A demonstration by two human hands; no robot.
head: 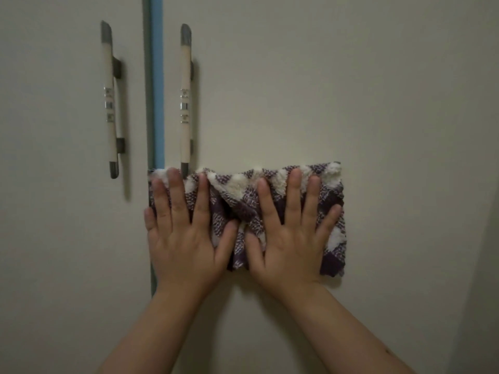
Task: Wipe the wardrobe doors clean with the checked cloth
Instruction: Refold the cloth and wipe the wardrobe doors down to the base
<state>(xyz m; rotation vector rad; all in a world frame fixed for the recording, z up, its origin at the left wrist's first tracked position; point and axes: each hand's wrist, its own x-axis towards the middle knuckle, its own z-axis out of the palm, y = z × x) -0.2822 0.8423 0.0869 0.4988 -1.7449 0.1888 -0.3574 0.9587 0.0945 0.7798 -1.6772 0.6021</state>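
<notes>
A purple-and-white checked cloth (237, 195) lies flat against the cream right wardrobe door (324, 90), just below that door's handle. My left hand (186, 233) presses on the cloth's left part with fingers spread, its little finger over the seam between the doors. My right hand (294, 233) presses the cloth's right part the same way. Both palms are flat and hide much of the cloth. The left wardrobe door (54, 184) is bare of the cloth.
A blue strip (157, 90) runs down the seam between the doors. Each door carries a cream and grey vertical handle: the left handle (110, 103) and the right handle (185, 103), whose lower tip touches the cloth's top edge. A wall edge (483, 238) shows at far right.
</notes>
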